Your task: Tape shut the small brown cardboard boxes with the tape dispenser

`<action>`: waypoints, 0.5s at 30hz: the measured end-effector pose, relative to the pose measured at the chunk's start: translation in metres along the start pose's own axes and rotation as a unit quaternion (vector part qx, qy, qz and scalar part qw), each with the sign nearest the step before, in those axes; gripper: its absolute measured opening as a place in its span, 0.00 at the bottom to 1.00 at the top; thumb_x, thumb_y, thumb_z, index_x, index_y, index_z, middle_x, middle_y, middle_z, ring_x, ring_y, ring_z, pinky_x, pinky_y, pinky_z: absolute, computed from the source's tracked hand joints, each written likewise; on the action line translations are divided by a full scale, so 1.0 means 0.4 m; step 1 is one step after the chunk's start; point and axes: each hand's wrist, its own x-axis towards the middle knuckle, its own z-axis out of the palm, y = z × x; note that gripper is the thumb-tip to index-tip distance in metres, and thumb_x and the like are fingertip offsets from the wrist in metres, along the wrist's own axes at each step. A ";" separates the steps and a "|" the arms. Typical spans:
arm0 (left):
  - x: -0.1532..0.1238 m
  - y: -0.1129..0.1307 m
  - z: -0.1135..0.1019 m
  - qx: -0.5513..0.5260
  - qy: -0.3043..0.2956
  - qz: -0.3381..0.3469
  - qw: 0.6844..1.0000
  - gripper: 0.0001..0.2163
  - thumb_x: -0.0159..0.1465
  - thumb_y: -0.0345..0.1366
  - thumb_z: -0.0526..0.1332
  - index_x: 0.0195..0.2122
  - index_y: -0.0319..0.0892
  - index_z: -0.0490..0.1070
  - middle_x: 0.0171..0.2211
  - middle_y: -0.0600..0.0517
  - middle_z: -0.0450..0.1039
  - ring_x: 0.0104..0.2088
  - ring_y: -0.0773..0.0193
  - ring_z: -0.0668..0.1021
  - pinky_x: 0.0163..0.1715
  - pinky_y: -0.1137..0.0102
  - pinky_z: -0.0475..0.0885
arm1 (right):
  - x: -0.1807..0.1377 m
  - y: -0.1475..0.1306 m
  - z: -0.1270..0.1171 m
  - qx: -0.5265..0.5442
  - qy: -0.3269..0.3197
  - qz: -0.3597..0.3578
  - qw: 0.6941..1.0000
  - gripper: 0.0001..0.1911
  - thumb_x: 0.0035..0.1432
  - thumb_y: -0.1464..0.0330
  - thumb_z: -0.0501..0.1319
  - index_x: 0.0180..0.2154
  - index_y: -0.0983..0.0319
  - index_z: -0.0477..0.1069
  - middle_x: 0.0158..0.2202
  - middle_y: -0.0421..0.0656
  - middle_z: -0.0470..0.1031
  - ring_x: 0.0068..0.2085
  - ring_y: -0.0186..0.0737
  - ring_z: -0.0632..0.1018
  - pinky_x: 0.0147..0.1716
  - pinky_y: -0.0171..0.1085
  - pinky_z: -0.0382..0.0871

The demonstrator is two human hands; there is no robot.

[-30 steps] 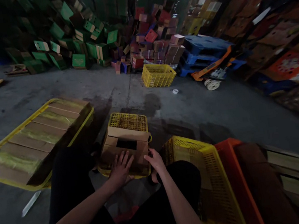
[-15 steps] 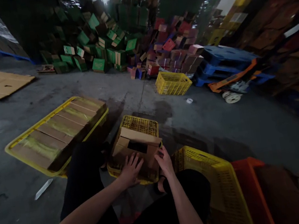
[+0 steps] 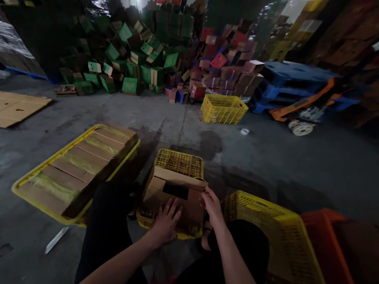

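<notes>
A brown cardboard box (image 3: 192,206) rests on an upturned yellow plastic crate (image 3: 181,161) between my knees. Its far flap stands partly raised, and a dark gap shows in the middle of the top. My left hand (image 3: 167,221) lies with fingers spread on the near flap. At the box's right corner, my right hand (image 3: 212,206) has its fingers bent around the edge of the cardboard; the fingertips are partly hidden.
Taped cartons (image 3: 84,162) fill a yellow tray (image 3: 23,197) on the left. A yellow crate (image 3: 280,223) and an orange bin (image 3: 326,235) stand at my right. Farther off are another yellow crate (image 3: 223,108), blue pallets (image 3: 293,74), a pallet jack (image 3: 306,103) and heaped green boxes (image 3: 130,85).
The view has tilted slightly, so the scene sits a little lower and farther right. Both hands stay on the box, and its raised far flap leans slightly more toward me.
</notes>
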 end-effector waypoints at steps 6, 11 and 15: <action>-0.012 0.008 -0.001 0.003 0.003 -0.003 1.000 0.53 0.51 0.42 0.72 0.73 0.43 0.43 0.74 0.37 0.28 0.72 0.37 0.37 0.66 0.39 0.42 | -0.020 -0.031 -0.020 0.007 0.027 0.042 0.999 0.38 0.57 0.37 0.48 0.44 0.62 0.76 0.39 0.48 0.82 0.33 0.41 0.81 0.26 0.34 0.73; -0.007 0.007 0.005 -0.006 -0.008 -0.005 1.000 0.52 0.52 0.43 0.72 0.73 0.43 0.43 0.74 0.38 0.28 0.72 0.38 0.37 0.66 0.39 0.42 | -0.041 -0.037 -0.019 -0.013 0.033 0.018 0.999 0.32 0.52 0.39 0.59 0.38 0.60 0.76 0.34 0.45 0.82 0.33 0.42 0.81 0.26 0.33 0.71; -0.002 0.000 0.002 -0.020 -0.004 -0.007 1.000 0.51 0.52 0.42 0.71 0.73 0.44 0.44 0.74 0.39 0.29 0.72 0.39 0.37 0.66 0.38 0.41 | -0.039 -0.018 -0.016 -0.051 0.021 -0.025 0.998 0.31 0.53 0.41 0.59 0.42 0.61 0.76 0.37 0.47 0.83 0.38 0.46 0.82 0.30 0.35 0.73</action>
